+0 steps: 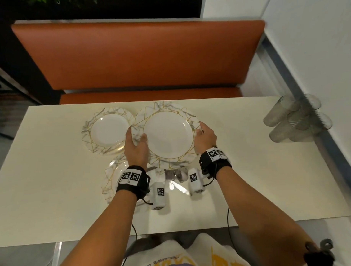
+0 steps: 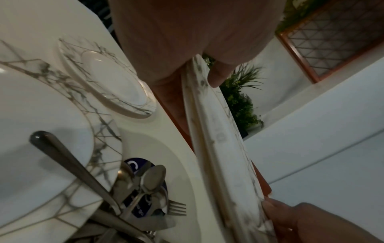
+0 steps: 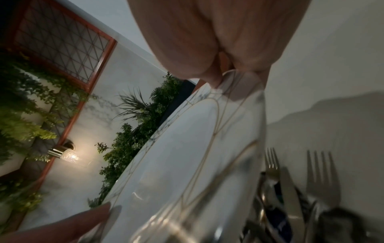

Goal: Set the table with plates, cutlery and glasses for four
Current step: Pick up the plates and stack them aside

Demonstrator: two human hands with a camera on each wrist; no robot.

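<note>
The large plate [image 1: 168,133] is held above the counter [image 1: 52,177], tilted, near the counter's far edge, where an orange bench seat [image 1: 140,54] begins. Its left rim overlaps the edge of a smaller plate [image 1: 108,131] lying flat to the left; whether they touch cannot be told. A second plate [image 1: 112,174] lies nearer, partly under the left forearm, with a heap of cutlery [image 2: 145,189] just beside it: spoons, forks and a knife on a dark blue patch. The counter is bare to the right of the held plate as far as the stack of clear glasses [image 1: 297,118] at the right edge, against the wall.

The left hand [image 1: 136,148] grips the large plate's left rim, thumb on top and fingers curled beneath. The right hand [image 1: 205,139] grips the opposite rim the same way, thumb over the edge.

The counter is pale cream and matte. Beyond it are a white wall, green plants, a lattice window with a reddish frame and a lit wall lamp.
</note>
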